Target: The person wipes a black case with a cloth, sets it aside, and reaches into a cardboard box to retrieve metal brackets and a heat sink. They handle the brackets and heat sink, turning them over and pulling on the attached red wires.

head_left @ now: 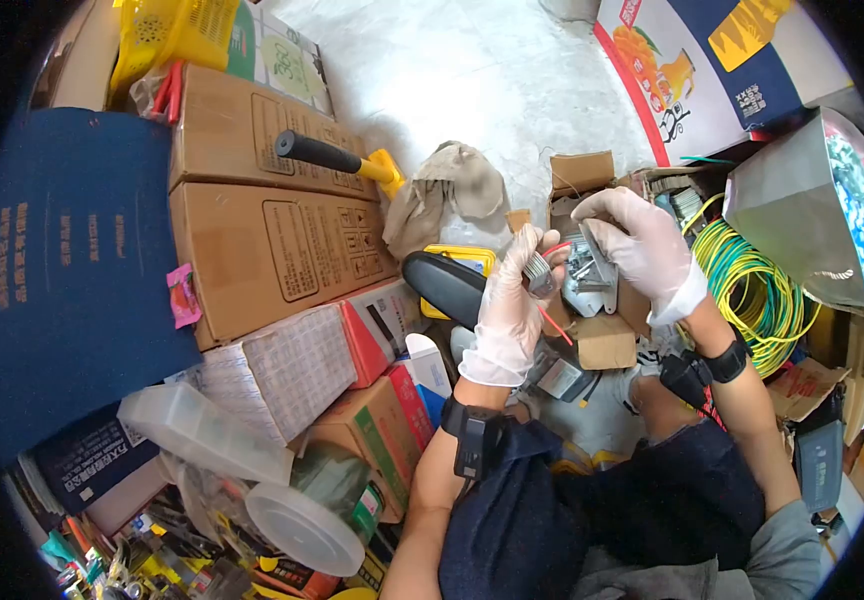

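Note:
My left hand (512, 305), in a pale thin glove, is closed round a small stack of grey metal pieces (539, 272). A thin red strip (555, 325) runs beside its fingers. My right hand (647, 245), gloved too, has its fingers bent together over an open cardboard box (607, 342); whatever they pinch is too small to tell. Inside the box lie grey metal parts (592, 285), just below the right fingers. A black elongated object (444, 287) is behind my left hand, over a yellow tray (462, 253).
Brown cartons (282, 255) stand at the left, with a black-handled yellow tool (337, 160) on them. A beige cloth (447, 195) lies ahead. Coiled yellow-green wire (752, 290) and a grey bag (787, 210) are at the right. Plastic containers (305, 527) sit at lower left.

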`<state>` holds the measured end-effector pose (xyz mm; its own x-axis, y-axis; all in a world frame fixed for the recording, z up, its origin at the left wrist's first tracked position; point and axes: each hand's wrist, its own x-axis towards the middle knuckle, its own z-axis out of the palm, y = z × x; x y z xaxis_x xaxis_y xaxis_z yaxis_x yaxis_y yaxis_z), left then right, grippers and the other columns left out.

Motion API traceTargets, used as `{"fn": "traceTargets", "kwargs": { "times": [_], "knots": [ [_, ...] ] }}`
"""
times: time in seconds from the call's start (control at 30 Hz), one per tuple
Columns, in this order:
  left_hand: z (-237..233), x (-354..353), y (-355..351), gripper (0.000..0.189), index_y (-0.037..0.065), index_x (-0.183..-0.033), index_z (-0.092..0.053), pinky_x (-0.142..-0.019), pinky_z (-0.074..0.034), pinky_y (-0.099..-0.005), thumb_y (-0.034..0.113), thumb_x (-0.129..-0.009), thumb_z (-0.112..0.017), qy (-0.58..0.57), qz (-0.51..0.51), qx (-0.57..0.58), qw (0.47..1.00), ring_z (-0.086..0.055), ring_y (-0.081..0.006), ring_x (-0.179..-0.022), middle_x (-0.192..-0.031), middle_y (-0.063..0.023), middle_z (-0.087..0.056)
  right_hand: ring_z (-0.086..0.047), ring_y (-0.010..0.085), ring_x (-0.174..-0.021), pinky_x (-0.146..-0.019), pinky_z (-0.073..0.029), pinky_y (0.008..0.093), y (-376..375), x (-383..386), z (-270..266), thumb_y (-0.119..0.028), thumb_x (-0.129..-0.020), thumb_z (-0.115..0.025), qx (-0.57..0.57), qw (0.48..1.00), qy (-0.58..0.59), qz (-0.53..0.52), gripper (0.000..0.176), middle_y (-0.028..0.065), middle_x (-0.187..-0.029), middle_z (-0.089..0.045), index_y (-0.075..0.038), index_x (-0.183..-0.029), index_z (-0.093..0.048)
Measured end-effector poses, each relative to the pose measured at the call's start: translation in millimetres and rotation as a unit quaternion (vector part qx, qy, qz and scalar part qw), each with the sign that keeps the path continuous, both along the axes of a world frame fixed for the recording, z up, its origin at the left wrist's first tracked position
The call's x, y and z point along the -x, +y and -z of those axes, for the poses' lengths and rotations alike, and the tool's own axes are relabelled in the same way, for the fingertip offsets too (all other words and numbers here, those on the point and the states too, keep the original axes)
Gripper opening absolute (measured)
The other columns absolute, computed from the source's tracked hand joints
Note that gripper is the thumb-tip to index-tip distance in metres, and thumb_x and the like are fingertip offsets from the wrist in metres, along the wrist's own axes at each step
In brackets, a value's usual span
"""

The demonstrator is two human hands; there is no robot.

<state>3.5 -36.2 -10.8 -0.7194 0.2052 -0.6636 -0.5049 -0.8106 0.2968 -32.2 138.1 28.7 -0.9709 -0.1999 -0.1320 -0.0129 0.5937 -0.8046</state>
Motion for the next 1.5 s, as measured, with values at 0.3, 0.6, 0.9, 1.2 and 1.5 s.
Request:
{"fn": "traceTargets", "kwargs": {
  "times": [0.3,0.6,0.9,1.2,1.5],
  "knots": [
    [-6,-2,9,0.026,0.003,-0.105,-0.059,-0.075,-0.053,-0.0284,0.024,-0.091,-0.063,0.113,0.107,0.121,0.980,-0.063,-0.0155,-0.084,-0.097,-0.0066,-0.065,-0.059,0.0115,-0.075,-0.069,-0.048,0.0248,2,-7,-7,-0.004,-0.084,-0.063,0.076,0.995,0.035,0.049,0.014,0.0069,-0.085,-0.063,-0.001,-0.098,-0.064],
    [-5,-3,9,0.026,0.003,-0.106,-0.059,-0.071,-0.054,-0.0255,0.024,-0.091,-0.063,0.118,0.145,0.117,0.975,-0.064,-0.0132,-0.085,-0.097,-0.0046,-0.065,-0.059,0.0090,-0.085,-0.077,-0.048,0.0235,5,-5,-3,-0.006,-0.088,-0.061,0.227,0.965,-0.105,0.084,0.016,0.0033,-0.093,-0.065,0.000,-0.103,-0.064],
    [-9,-1,5,0.031,0.002,-0.110,-0.056,-0.064,-0.054,-0.0240,0.024,-0.090,-0.064,0.052,0.089,0.073,0.992,-0.064,-0.0142,-0.086,-0.099,-0.0067,-0.065,-0.056,0.0051,-0.082,-0.075,-0.047,0.0214,13,-4,-8,-0.014,-0.091,-0.061,0.298,0.918,-0.254,0.063,0.024,-0.0004,-0.099,-0.065,-0.002,-0.111,-0.065],
    [-10,0,10,0.027,0.002,-0.107,-0.059,-0.069,-0.057,-0.0278,0.023,-0.090,-0.064,0.043,0.008,0.054,0.998,-0.065,-0.0190,-0.083,-0.099,-0.0094,-0.064,-0.057,0.0058,-0.081,-0.072,-0.048,0.0229,4,-18,9,-0.008,-0.088,-0.061,0.290,0.927,-0.206,0.117,0.023,0.0015,-0.094,-0.064,-0.001,-0.110,-0.063],
    [-15,-1,10,0.030,0.002,-0.111,-0.058,-0.074,-0.058,-0.0282,0.023,-0.090,-0.063,0.055,0.018,0.097,0.994,-0.066,-0.0199,-0.093,-0.108,-0.0122,-0.064,-0.063,0.0128,-0.083,-0.074,-0.050,0.0253,-5,-23,4,-0.003,-0.084,-0.062,0.169,0.983,-0.018,0.071,0.023,0.0080,-0.091,-0.065,-0.003,-0.107,-0.064]
  ]
}}
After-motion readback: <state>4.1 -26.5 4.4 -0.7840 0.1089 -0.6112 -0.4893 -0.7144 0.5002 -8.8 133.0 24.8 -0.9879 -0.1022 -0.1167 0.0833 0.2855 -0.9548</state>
